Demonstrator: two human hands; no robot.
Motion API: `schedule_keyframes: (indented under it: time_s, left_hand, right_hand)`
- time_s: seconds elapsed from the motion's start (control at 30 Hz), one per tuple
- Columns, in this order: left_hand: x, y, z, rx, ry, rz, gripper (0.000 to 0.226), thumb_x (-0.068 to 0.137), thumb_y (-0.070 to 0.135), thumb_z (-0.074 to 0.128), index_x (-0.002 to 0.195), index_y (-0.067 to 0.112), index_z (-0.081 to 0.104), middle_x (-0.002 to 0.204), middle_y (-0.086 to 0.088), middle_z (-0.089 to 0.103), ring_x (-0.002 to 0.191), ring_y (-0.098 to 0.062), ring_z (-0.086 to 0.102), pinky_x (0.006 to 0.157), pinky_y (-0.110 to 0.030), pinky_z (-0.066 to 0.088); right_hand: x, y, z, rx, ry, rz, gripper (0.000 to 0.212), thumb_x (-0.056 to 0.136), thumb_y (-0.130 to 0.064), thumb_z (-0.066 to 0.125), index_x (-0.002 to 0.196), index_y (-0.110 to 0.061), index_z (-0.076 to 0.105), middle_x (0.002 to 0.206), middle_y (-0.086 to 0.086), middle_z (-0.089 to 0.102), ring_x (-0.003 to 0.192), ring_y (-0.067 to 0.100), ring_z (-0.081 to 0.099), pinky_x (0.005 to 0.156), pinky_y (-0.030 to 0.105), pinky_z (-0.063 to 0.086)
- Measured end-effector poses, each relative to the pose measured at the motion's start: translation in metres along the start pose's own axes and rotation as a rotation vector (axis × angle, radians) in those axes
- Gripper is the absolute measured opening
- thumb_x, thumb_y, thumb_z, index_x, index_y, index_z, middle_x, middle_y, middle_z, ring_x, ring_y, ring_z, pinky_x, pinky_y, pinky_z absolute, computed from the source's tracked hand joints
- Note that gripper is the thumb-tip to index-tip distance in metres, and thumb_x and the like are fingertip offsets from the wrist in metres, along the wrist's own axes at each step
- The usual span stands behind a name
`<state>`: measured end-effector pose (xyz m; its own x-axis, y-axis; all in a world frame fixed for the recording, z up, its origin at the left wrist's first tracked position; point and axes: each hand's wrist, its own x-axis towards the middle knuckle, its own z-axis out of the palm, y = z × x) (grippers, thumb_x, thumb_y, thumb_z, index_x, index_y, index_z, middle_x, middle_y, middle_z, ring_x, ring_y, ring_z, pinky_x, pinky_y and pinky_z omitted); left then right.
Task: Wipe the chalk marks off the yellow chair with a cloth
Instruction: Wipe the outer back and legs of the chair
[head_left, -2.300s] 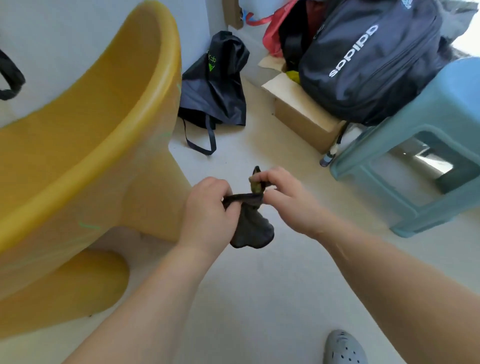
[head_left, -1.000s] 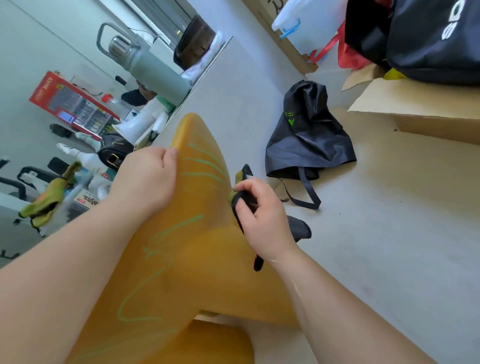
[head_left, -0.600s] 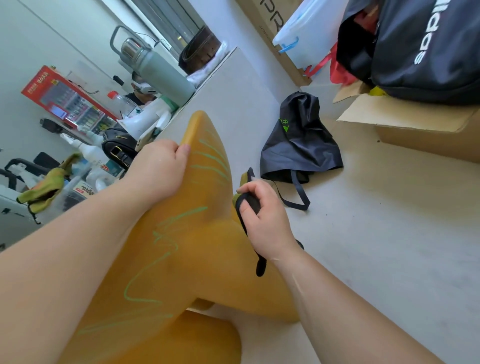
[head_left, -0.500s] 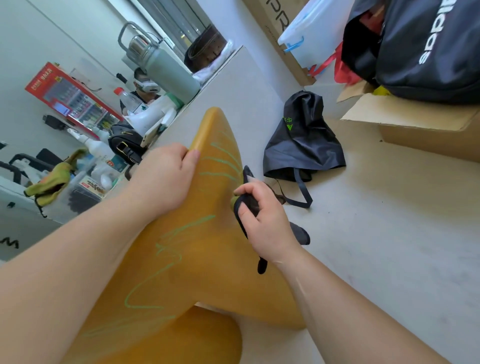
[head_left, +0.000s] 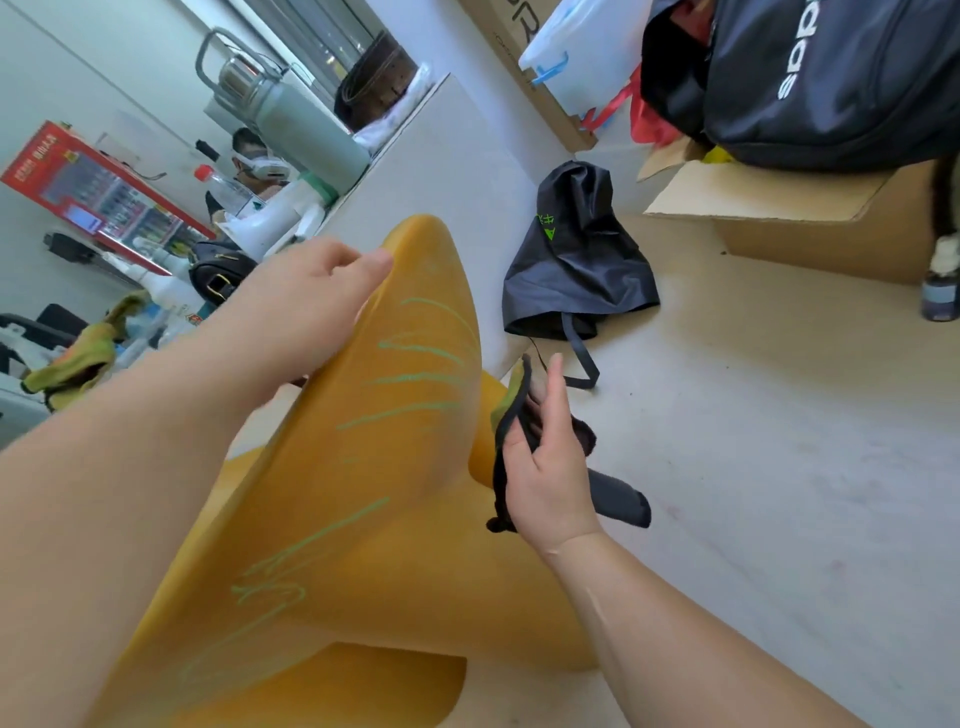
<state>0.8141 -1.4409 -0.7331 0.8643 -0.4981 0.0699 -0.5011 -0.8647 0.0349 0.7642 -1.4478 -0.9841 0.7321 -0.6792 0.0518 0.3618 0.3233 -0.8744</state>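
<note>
Left hand (head_left: 306, 306): clasps the top rim of the yellow moulded plastic chair (head_left: 395, 467), with the fingers curled over the edge and the thumb lying against the outer face of the backrest.

Right hand (head_left: 545, 467): holds the dark cloth with a yellow-green edge (head_left: 618, 499) bunched in the palm. The index finger points straight up and the other fingers are loosely bent round the fabric. One end of the cloth hangs below the hand and another sticks out on the side away from the chair.

Position: the right hand sits just beside the chair's outer edge, lower than the left hand. Whether the cloth touches the plastic cannot be told (the fabric overlaps the chair's edge in this view).

Condition of the chair: green chalk marks (head_left: 415, 374) run as several slanted strokes across the backrest between the two hands. More scribbled lines lie further down the shell, beneath the left forearm.

Surroundings: a black drawstring fabric bag (head_left: 576, 260) lies on the pale floor (head_left: 779, 467) beyond the right hand. A brown cardboard box (head_left: 810, 218) stands further off on the same side, with a black backpack with white lettering (head_left: 831, 78) on top of it. A grey-green metal flask (head_left: 306, 130) stands on the surface beyond the left hand.
</note>
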Motion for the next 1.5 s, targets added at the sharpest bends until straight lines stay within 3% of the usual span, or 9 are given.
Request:
schedule_keyframes:
  time_s: [0.2, 0.33, 0.47, 0.57, 0.73, 0.97, 1.03, 1.2, 1.5]
  left_hand:
    - [0.05, 0.02, 0.02, 0.259, 0.042, 0.028, 0.041, 0.103, 0.04, 0.039, 0.112, 0.009, 0.063, 0.111, -0.014, 0.065, 0.099, -0.034, 0.059, 0.082, -0.04, 0.048]
    - [0.02, 0.017, 0.015, 0.266, 0.039, 0.068, 0.037, 0.104, 0.039, 0.04, 0.113, 0.013, 0.065, 0.105, -0.008, 0.067, 0.096, -0.03, 0.06, 0.087, -0.043, 0.05]
    - [-0.022, 0.01, 0.013, 0.151, 0.043, 0.121, 0.028, 0.102, 0.04, 0.043, 0.121, 0.031, 0.063, 0.104, 0.011, 0.067, 0.093, -0.012, 0.062, 0.077, -0.032, 0.048]
    - [-0.034, 0.005, 0.013, 0.045, 0.051, 0.121, 0.025, 0.101, 0.042, 0.044, 0.119, 0.04, 0.062, 0.097, 0.024, 0.067, 0.086, 0.007, 0.061, 0.072, -0.021, 0.046]
    - [-0.033, 0.006, 0.016, -0.062, 0.055, 0.104, 0.022, 0.101, 0.039, 0.046, 0.111, 0.039, 0.066, 0.093, 0.03, 0.067, 0.082, 0.007, 0.063, 0.075, -0.028, 0.052]
    - [-0.031, 0.0, 0.015, -0.077, 0.047, 0.142, 0.025, 0.103, 0.029, 0.047, 0.117, 0.033, 0.066, 0.099, 0.021, 0.067, 0.093, 0.014, 0.057, 0.069, -0.002, 0.041]
    - [-0.031, 0.004, 0.012, -0.004, -0.008, 0.145, 0.023, 0.103, 0.031, 0.046, 0.116, 0.034, 0.065, 0.098, 0.02, 0.067, 0.091, 0.009, 0.059, 0.071, -0.006, 0.044]
    - [0.007, 0.032, -0.007, 0.258, -0.113, 0.023, 0.018, 0.099, 0.044, 0.046, 0.101, 0.034, 0.06, 0.096, 0.005, 0.066, 0.085, -0.015, 0.063, 0.077, -0.039, 0.055]
    - [0.043, 0.046, 0.024, 0.164, 0.024, -0.02, 0.032, 0.102, 0.03, 0.045, 0.098, 0.013, 0.072, 0.093, -0.008, 0.071, 0.088, -0.021, 0.063, 0.081, -0.036, 0.051]
  right_hand:
    - [0.023, -0.029, 0.016, 0.095, -0.113, 0.092, 0.05, 0.109, -0.043, 0.03, 0.154, -0.059, 0.014, 0.122, -0.028, 0.059, 0.104, -0.007, 0.059, 0.104, 0.038, 0.048]
    - [0.036, -0.038, 0.028, 0.194, -0.117, 0.015, 0.05, 0.107, -0.048, 0.025, 0.157, -0.048, 0.024, 0.16, -0.024, 0.033, 0.149, -0.003, 0.024, 0.126, 0.039, 0.019]
    - [0.041, -0.032, 0.036, 0.049, -0.154, -0.102, 0.051, 0.105, -0.048, 0.022, 0.153, -0.05, 0.005, 0.168, -0.025, -0.002, 0.152, -0.006, -0.013, 0.128, 0.041, -0.004]
    - [0.057, -0.024, 0.03, 0.068, -0.14, -0.081, 0.049, 0.106, -0.048, 0.022, 0.152, -0.051, 0.007, 0.168, -0.023, 0.001, 0.153, -0.005, -0.008, 0.128, 0.04, -0.003]
    - [0.079, -0.013, 0.021, 0.2, -0.142, 0.247, 0.055, 0.103, -0.062, 0.025, 0.157, -0.053, 0.013, 0.167, -0.022, 0.011, 0.154, 0.003, 0.011, 0.128, 0.045, 0.013]
    - [0.066, -0.061, 0.036, 0.009, -0.147, -0.222, 0.046, 0.106, -0.046, 0.024, 0.148, -0.059, 0.01, 0.156, -0.043, -0.001, 0.153, -0.003, -0.011, 0.126, 0.035, -0.004]
    - [0.082, -0.052, 0.028, 0.008, -0.172, -0.247, 0.048, 0.109, -0.042, 0.026, 0.154, -0.05, 0.015, 0.162, -0.034, 0.004, 0.153, -0.003, -0.007, 0.127, 0.031, -0.001]
    - [0.1, -0.017, 0.016, 0.163, -0.201, 0.194, 0.051, 0.109, -0.053, 0.02, 0.159, -0.048, 0.012, 0.167, -0.024, 0.009, 0.153, -0.001, 0.007, 0.128, 0.042, 0.009]
    - [0.049, -0.046, 0.03, 0.007, -0.204, -0.158, 0.049, 0.105, -0.05, 0.021, 0.149, -0.059, 0.002, 0.163, -0.035, -0.008, 0.151, -0.003, -0.02, 0.124, 0.038, -0.008]
